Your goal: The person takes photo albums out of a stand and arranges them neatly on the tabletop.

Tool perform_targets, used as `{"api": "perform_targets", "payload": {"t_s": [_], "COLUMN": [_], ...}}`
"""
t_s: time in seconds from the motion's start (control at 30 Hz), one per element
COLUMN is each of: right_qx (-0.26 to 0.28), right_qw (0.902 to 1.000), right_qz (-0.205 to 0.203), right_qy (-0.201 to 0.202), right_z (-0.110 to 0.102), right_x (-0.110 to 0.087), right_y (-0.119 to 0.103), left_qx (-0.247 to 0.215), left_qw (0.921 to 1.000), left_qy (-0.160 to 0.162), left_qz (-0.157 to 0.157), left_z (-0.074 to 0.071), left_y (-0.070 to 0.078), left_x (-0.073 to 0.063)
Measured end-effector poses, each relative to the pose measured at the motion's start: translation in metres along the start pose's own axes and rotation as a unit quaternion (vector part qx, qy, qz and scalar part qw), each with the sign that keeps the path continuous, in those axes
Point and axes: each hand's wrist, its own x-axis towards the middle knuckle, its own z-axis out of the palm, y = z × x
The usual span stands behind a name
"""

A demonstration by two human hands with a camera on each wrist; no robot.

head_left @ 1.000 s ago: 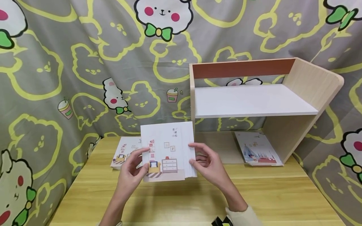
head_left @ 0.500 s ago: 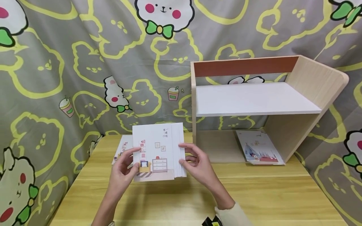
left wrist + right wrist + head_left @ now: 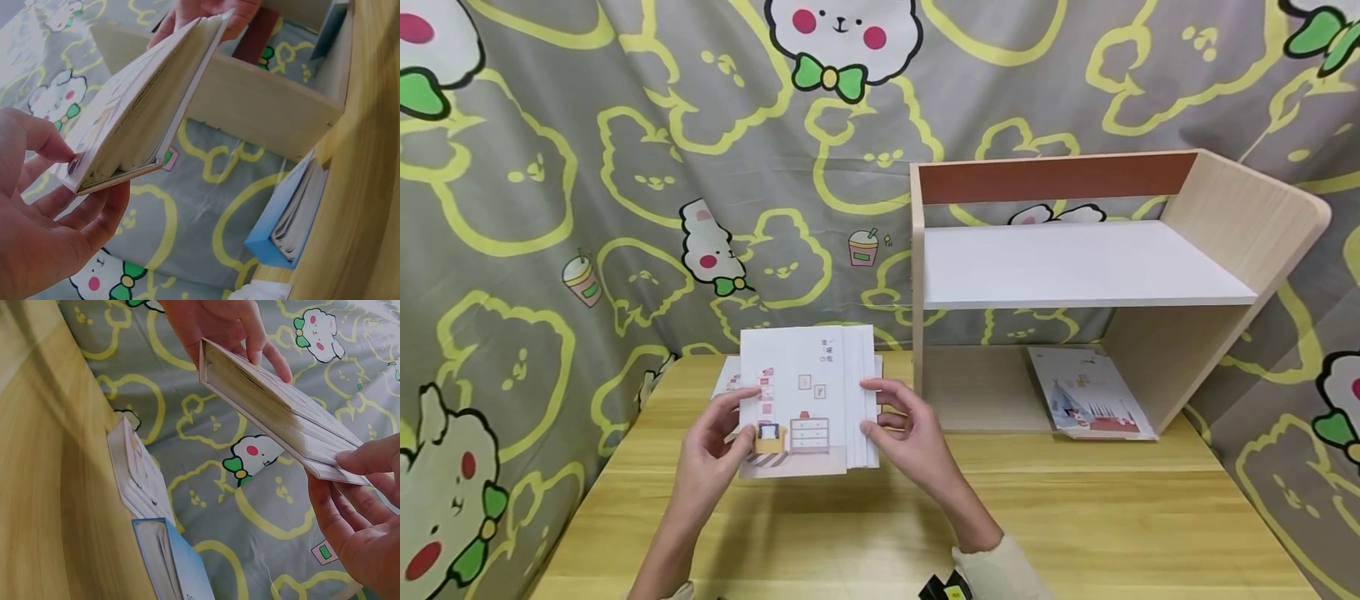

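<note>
A white book (image 3: pixel 797 367) with a drawn chest of drawers and chair on its cover is held up above the table. My left hand (image 3: pixel 706 450) pinches its left edge, thumb in front and fingers behind. The right hand (image 3: pixel 908 429) grips the opposite edge the same way. Both wrist views show the book's page block between hard covers. Behind it, a similar white book (image 3: pixel 726 377) lies on the table, mostly hidden in the head view. A blue book (image 3: pixel 281 215) stands out in the left wrist view, beside that white one in the right wrist view.
A wooden desktop shelf (image 3: pixel 1082 262) stands at the back right of the table (image 3: pixel 1075 517). Another illustrated book (image 3: pixel 1084 387) leans inside its lower level, at the right. A patterned grey curtain (image 3: pixel 647 275) hangs behind and beside the table.
Both hands have shifted left with the white book, away from the shelf. Their grip looks the same. The head view has turned slightly, and the book behind is now more covered.
</note>
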Motion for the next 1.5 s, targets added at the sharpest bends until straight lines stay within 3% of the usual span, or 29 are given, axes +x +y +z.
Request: {"api": "perform_targets", "payload": {"t_s": [0.4, 1.13, 1.37, 1.5], "right_qx": [0.01, 0.031, 0.053, 0.056], "right_qw": [0.9997, 0.9993, 0.9981, 0.9979], "right_qz": [0.016, 0.014, 0.031, 0.032], "right_qy": [0.012, 0.012, 0.007, 0.01], "right_z": [0.014, 0.042, 0.053, 0.058], "right_x": [0.007, 0.013, 0.013, 0.014], "right_y": [0.001, 0.017, 0.018, 0.02], "left_qx": [0.004, 0.064, 0.091, 0.087], "left_qw": [1.0, 0.9973, 0.9947, 0.9947], "left_qy": [0.006, 0.024, 0.03, 0.036], "left_qz": [0.001, -0.028, -0.036, -0.041], "left_z": [-0.012, -0.036, -0.044, -0.047], "left_y": [0.002, -0.003, -0.004, -0.003], "left_x": [0.006, -0.001, -0.004, -0.004]}}
